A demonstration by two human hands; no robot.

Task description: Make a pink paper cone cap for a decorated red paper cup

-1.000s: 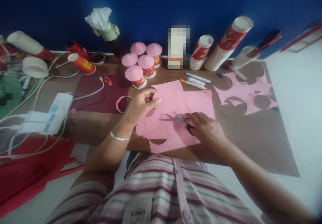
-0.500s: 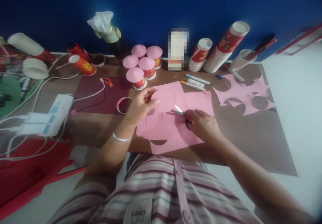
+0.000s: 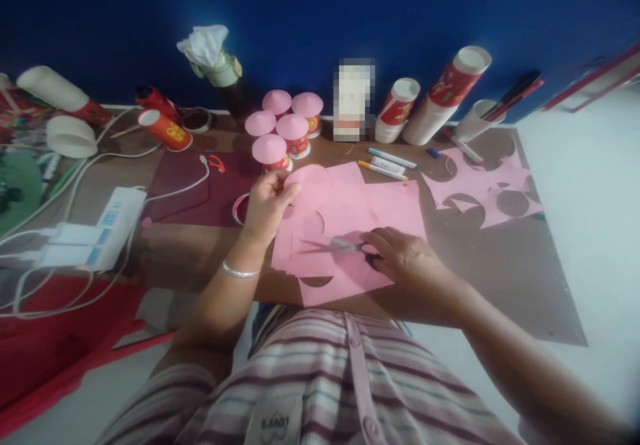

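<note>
Pinched at its left edge, a round pink paper disc (image 3: 313, 188) is in my left hand (image 3: 270, 205), which wears a silver bangle. My right hand (image 3: 403, 255) is closed around the handles of a pair of scissors (image 3: 340, 245). Their blades point left, somewhat blurred, over the pink paper sheets (image 3: 390, 208) and apart from the disc. The sheets lie overlapping, with round cut edges showing near the front. Just beyond my left hand stand several small red cups with pink paper cones (image 3: 269, 150) on top.
Markers (image 3: 393, 158) lie behind the sheets. Pink scraps with round holes (image 3: 490, 185) are at right. Stacked paper cups (image 3: 445, 95) and a pen cup (image 3: 480, 121) stand along the back. A white power strip (image 3: 117, 221) with cables is at left; a roll of tape (image 3: 241, 210) sits by my left wrist.
My left hand has drawn the disc left and slightly away from me. The scissors have come off the disc's edge, moving lower and nearer to me, with their blades now further left.
</note>
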